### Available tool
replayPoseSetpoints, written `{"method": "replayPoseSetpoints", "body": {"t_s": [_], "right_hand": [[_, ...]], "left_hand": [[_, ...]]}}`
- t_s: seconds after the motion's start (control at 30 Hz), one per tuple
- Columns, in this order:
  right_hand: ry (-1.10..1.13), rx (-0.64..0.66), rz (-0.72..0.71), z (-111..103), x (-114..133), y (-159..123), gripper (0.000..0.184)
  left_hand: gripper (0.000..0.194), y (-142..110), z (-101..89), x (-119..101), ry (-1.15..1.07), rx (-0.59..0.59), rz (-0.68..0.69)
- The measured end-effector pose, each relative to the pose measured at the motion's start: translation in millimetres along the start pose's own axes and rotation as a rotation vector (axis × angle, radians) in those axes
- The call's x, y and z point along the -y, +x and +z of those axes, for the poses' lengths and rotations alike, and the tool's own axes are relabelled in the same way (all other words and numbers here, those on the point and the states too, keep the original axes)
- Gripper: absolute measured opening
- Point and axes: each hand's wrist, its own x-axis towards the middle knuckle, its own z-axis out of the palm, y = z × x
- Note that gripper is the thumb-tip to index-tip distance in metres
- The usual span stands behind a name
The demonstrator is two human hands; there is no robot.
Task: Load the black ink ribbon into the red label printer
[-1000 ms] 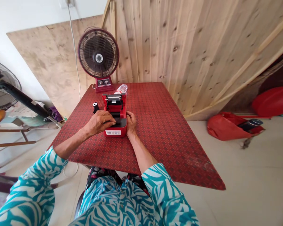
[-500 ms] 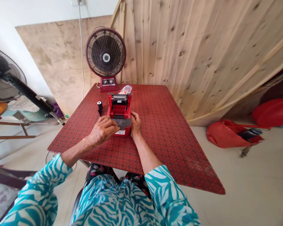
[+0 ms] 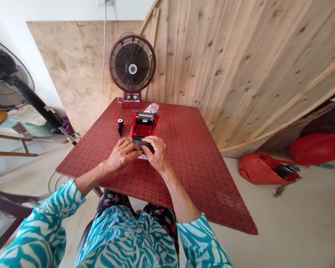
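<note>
Red boxy hard-shell device point(image 3: 145, 130), plastic-looking, is set at 12 o'clock on the worktop point(image 3: 201, 167), which is covered in red diamond-patterned sheet. Its hinged lid point(image 3: 145, 120) is propped up, smooth bar and dark roller parts exposed. Smooth dark sheet-like piece point(image 3: 141, 143) is seen at the device's front, touched by both hands. Left hand point(image 3: 123, 154): fingers bent, laid at its left end. Right hand point(image 3: 158, 156): thumb and forefinger parted over its right end. Whether it is gripped by either cannot be told; contact is hidden. Front label is partly covered by the hands. Black cylindrical roll, white core point(image 3: 120, 124), is stood at 10 o'clock of the device. Clear plastic bottle point(image 3: 152, 108) is partly blocked by the lid, 12 o'clock. Round maroon fan point(image 3: 132, 67) is placed at 11; red soft bag point(image 3: 252, 169) is seen on the floor, 3 o'clock.
</note>
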Motion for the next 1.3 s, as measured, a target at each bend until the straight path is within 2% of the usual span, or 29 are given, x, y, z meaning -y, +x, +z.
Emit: {"method": "replayPoseSetpoints", "body": {"t_s": [0.17, 0.27, 0.33, 0.47, 0.57, 0.63, 0.73, 0.83, 0.93, 1.0, 1.13, 1.2, 1.3], "right_hand": [[-0.055, 0.071, -0.041, -1.3, -5.6, -4.6, 0.023], [-0.071, 0.061, -0.069, -0.2, -10.2, -7.4, 0.024], [-0.073, 0.034, -0.085, 1.9, -13.0, -9.3, 0.024], [-0.071, -0.013, -0.109, 5.6, -17.5, -11.7, 0.024], [-0.068, -0.025, -0.122, 5.9, -19.0, -12.3, 0.025], [-0.069, -0.028, -0.131, 5.4, -19.0, -12.4, 0.025], [-0.079, -0.03, -0.138, 4.7, -18.2, -12.5, 0.025], [-0.088, -0.032, -0.148, 5.1, -17.8, -12.4, 0.024], [-0.083, -0.045, -0.167, 5.7, -18.1, -12.4, 0.024], [-0.077, -0.038, -0.16, 5.8, -18.1, -12.5, 0.024], [-0.08, -0.025, -0.126, 5.5, -16.7, -13.2, 0.025], [-0.087, -0.024, -0.127, 6.1, -16.0, -13.1, 0.024], [-0.101, -0.026, -0.135, 8.3, -15.3, -11.7, 0.024]], "left_hand": [[0.014, -6.9, -4.8, -0.6, -0.068, 0.055, -0.023], [0.016, -7.9, -13.5, 3.4, -0.132, 0.007, -0.052], [0.02, -6.3, -18.1, 13.1, -0.169, -0.09, -0.191], [0.036, -4.3, -11.4, 51.6, -0.296, -0.247, -0.668], [0.054, -7.3, 5.9, 80.4, -0.479, -0.197, -0.898], [0.062, -9.3, 17.1, 89.4, -0.564, -0.179, -0.979], [0.064, -8.1, 26.8, 85.8, -0.614, -0.205, -0.973], [0.065, 3.1, 26.6, 75.6, -0.67, -0.17, -0.935], [0.066, 28.6, 21.5, 75.8, -0.703, -0.109, -0.924], [0.062, 51.0, 18.7, 82.9, -0.65, -0.099, -0.862], [0.056, 85.3, 16.4, 96.8, -0.589, 0.02, -0.765], [0.057, 87.6, 14.9, 97.4, -0.607, 0.021, -0.756], [0.064, 72.9, 11.3, 91.9, -0.662, -0.009, -0.753]]}}
